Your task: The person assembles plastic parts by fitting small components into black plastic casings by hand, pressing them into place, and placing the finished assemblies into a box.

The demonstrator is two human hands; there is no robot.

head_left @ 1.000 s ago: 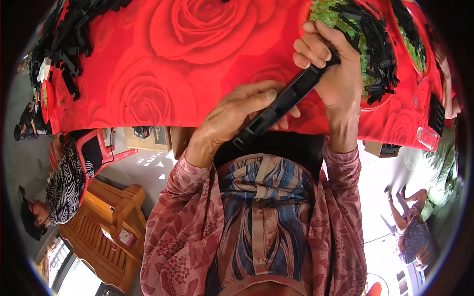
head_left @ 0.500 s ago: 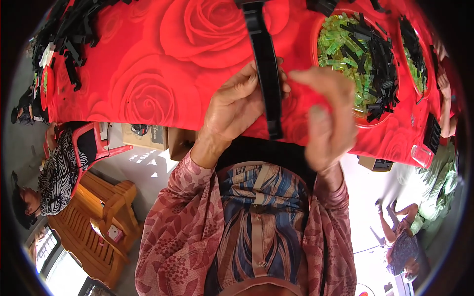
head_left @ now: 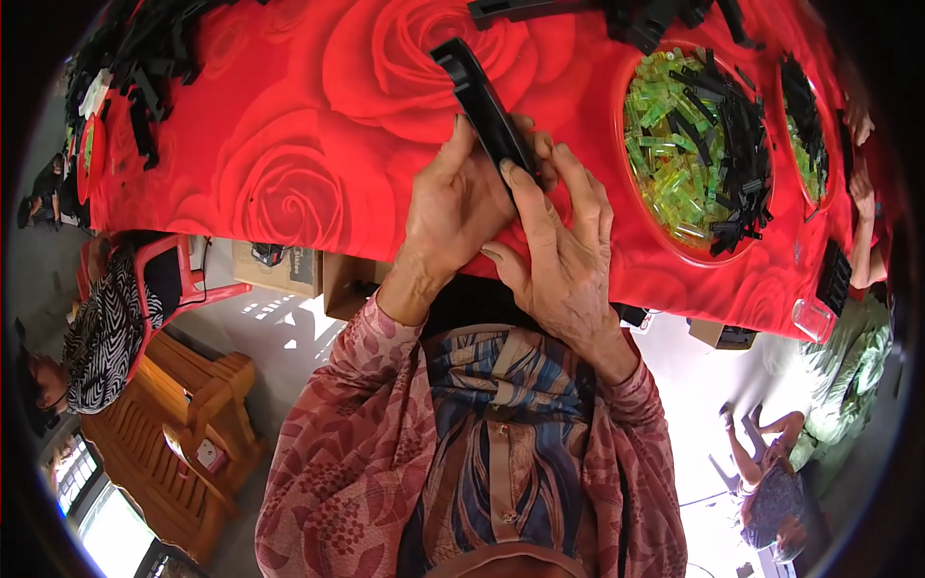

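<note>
A long black plastic strip (head_left: 487, 111) is tilted above the table, its far end leaning left. My left hand (head_left: 448, 207) is closed around its lower part, with fingertips showing on the strip's right side. My right hand (head_left: 564, 246) meets the strip's near end. Its index fingertip presses on the black surface, the other fingers bend beside it, and the thumb stands apart below. Whether a small part sits under those fingertips is hidden.
A red tray (head_left: 631, 183) of yellow-green clear pieces (head_left: 665, 144) and small black parts (head_left: 742, 173) lies at the right; a similar tray (head_left: 807, 135) stands beyond. Black strips (head_left: 154, 77) are heaped far left, more (head_left: 655, 19) at the far edge. Other people sit around the rose-patterned table.
The strip has swung so its far end leans left and now sits lower in my grasp. My right hand has moved left from beside the strip onto its near end.
</note>
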